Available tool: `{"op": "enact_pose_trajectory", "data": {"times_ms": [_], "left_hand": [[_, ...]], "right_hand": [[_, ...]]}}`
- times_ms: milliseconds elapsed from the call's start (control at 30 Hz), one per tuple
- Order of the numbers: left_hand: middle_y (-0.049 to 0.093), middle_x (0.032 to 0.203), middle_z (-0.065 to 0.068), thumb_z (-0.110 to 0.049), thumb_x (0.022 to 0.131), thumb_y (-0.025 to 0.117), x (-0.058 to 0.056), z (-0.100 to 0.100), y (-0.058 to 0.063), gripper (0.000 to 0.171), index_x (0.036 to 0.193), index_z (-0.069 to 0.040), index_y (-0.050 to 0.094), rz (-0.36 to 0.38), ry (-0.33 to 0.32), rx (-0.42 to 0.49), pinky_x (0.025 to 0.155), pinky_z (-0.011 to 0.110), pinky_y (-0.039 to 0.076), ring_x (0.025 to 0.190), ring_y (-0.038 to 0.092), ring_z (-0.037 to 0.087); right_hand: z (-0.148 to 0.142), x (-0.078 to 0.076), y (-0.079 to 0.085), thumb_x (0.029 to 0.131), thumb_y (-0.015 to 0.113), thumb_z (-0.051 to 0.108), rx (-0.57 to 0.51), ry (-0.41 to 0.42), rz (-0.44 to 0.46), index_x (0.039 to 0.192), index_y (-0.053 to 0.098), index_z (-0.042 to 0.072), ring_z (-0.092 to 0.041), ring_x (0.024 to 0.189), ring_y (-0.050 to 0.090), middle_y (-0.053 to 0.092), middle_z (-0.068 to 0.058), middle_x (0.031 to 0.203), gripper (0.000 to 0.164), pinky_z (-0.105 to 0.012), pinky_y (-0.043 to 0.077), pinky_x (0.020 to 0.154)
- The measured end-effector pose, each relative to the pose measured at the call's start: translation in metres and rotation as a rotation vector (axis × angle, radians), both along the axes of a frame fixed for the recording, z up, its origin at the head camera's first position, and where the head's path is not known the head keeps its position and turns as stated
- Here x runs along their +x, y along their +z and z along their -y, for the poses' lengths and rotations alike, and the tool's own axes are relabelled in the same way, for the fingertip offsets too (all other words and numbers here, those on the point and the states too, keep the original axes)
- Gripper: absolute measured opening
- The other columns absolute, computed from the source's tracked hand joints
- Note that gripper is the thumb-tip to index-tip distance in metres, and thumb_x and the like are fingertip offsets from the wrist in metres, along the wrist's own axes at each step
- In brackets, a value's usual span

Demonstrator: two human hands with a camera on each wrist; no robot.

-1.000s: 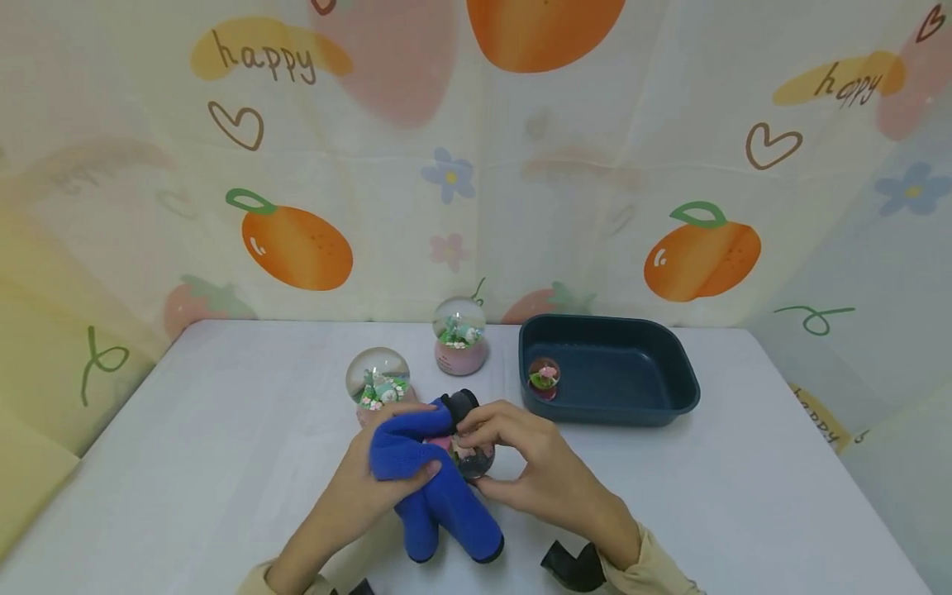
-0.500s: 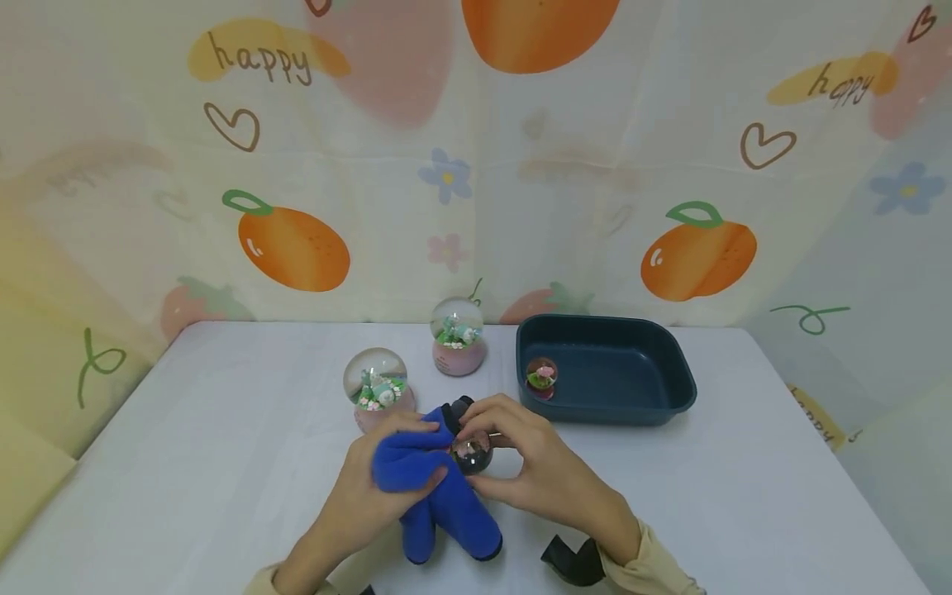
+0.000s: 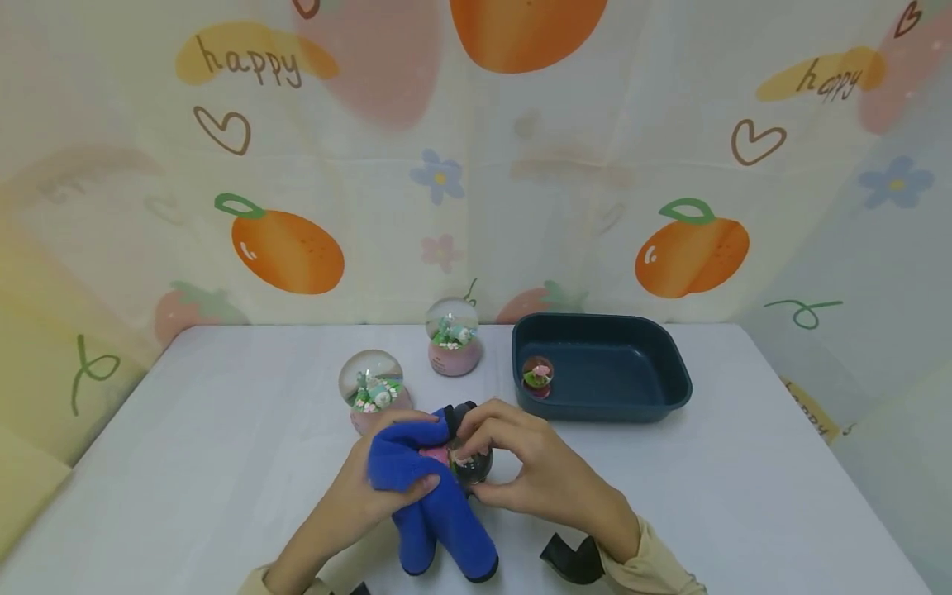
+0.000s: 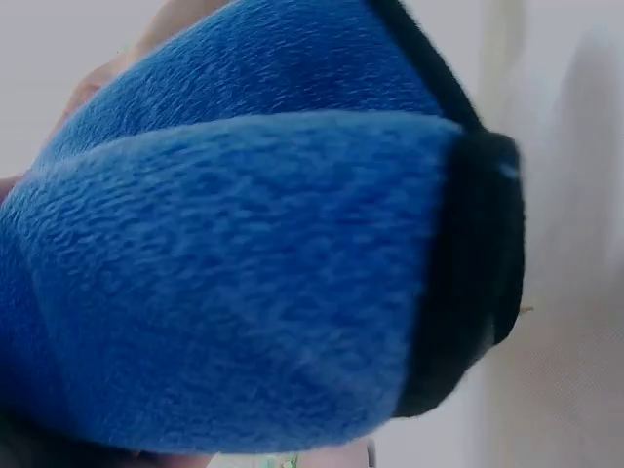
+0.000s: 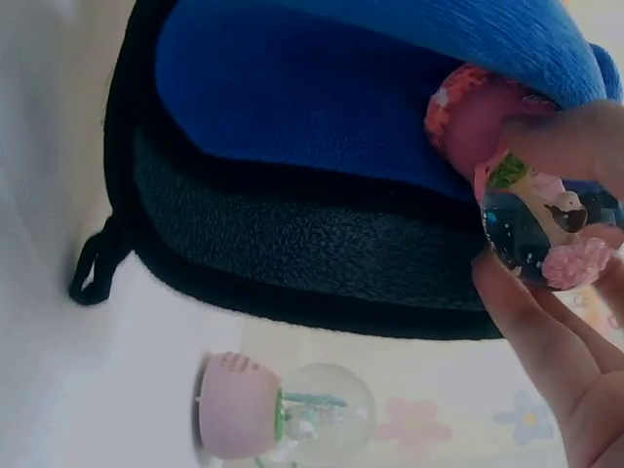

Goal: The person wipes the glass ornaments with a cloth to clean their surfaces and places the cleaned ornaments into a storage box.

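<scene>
My left hand holds a folded blue fleece cloth with black edging, its thumb pressing on the near side. The cloth's loose ends hang toward me, and it fills most of the left wrist view. Tucked partly in the cloth's fold lies a small snow globe. The right wrist view shows the globe's pink base inside the fold and its glass ball sticking out. My right hand pinches that ball between thumb and fingers.
Two larger snow globes on pink bases, one near and one farther back, stand beyond my hands. At the back right is a dark blue tray with a small globe in its left end. A black strap hangs by my right wrist.
The snow globe has turned and shifted slightly in my hands: its pink base shows, is covered half a second ago, and shows again now. The head view has moved slightly.
</scene>
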State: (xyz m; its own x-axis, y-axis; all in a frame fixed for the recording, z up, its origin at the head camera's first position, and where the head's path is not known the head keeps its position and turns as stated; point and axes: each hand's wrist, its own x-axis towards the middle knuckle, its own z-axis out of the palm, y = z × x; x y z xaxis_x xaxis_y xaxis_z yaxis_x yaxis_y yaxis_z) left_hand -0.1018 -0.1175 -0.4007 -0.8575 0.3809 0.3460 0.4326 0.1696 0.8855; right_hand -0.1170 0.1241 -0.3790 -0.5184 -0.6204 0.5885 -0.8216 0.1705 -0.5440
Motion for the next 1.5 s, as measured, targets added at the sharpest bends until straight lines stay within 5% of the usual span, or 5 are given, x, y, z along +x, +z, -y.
{"op": "enact_pose_trajectory", "data": {"times_ms": [167,400,800,1200,1500], "left_hand": [[0.067,0.119,0.003,-0.003,0.085,0.074,0.000,0.000,-0.001,0.045,0.125,-0.014,0.059,-0.008,-0.044,-0.009,0.097,0.024,0.049,0.111,0.062,0.008],[0.072,0.111,0.000,0.003,0.084,0.070,0.003,-0.004,-0.002,0.032,0.112,-0.011,0.067,-0.114,0.124,0.054,0.099,0.022,0.046,0.112,0.063,0.009],[0.070,0.111,-0.010,0.004,0.082,0.070,-0.001,-0.001,0.005,0.030,0.111,-0.004,0.068,-0.047,0.377,0.120,0.097,0.017,0.045,0.109,0.063,0.005],[0.071,0.114,-0.001,-0.006,0.086,0.074,-0.008,-0.002,-0.018,0.032,0.115,-0.016,0.064,-0.018,0.216,-0.016,0.092,0.026,0.051,0.107,0.065,0.006],[0.073,0.113,-0.002,-0.008,0.085,0.076,-0.016,0.000,-0.035,0.036,0.117,-0.020,0.063,-0.039,0.176,-0.085,0.090,0.026,0.054,0.104,0.067,0.005]], "right_hand": [[-0.001,0.000,-0.001,0.072,0.079,-0.009,-0.020,0.030,-0.032,0.103,0.067,0.011,-0.016,0.106,0.061,0.062,-0.005,0.116,0.039,-0.025,0.055,0.090],[-0.001,-0.002,-0.001,0.072,0.077,-0.012,-0.040,0.057,-0.024,0.104,0.066,0.011,-0.017,0.107,0.061,0.062,-0.006,0.116,0.041,-0.026,0.055,0.090],[-0.019,-0.013,0.005,0.069,0.084,-0.005,-0.042,-0.091,-0.012,0.104,0.069,0.014,-0.017,0.107,0.061,0.065,-0.005,0.114,0.042,-0.024,0.054,0.092],[-0.067,-0.046,-0.007,0.068,0.086,-0.007,-0.172,-0.428,0.059,0.111,0.065,0.004,-0.008,0.101,0.064,0.067,-0.009,0.113,0.049,-0.016,0.055,0.085],[-0.091,-0.064,-0.027,0.071,0.084,-0.006,-0.172,-0.685,0.105,0.114,0.064,0.001,-0.004,0.095,0.061,0.068,-0.012,0.113,0.048,-0.012,0.053,0.079]]}}
